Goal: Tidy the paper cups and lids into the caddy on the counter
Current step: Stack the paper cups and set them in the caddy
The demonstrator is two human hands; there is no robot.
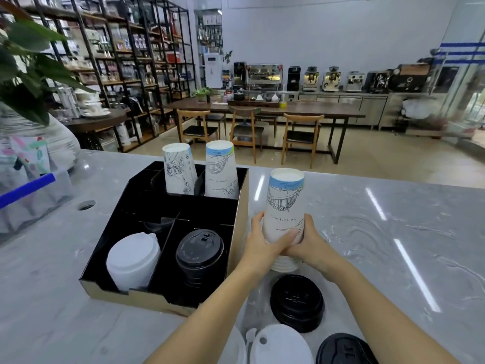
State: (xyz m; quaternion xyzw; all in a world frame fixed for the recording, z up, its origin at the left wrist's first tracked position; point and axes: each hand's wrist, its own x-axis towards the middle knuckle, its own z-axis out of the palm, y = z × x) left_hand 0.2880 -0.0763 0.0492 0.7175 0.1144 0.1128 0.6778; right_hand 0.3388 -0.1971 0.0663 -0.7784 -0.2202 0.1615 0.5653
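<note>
A black-lined cardboard caddy (237, 206) stands on the marble counter. Its back slots hold two upside-down stacks of paper cups (178, 172), (220, 172). Its front compartments hold a stack of white lids (133, 261) and a stack of black lids (199, 256). Just right of the caddy, my left hand (265, 243) and my right hand (312, 243) both grip the lower part of a third upside-down cup stack (284, 206), whose rims rest near the counter. Loose black lids (298, 302), (343, 350) and white lids (280, 348) lie in front.
A clear plastic box with a blue straw (26, 190) sits at the left, beside a potted plant (29, 61). A round hole (86, 205) is in the counter left of the caddy. Beyond the counter are tables, chairs and shelves.
</note>
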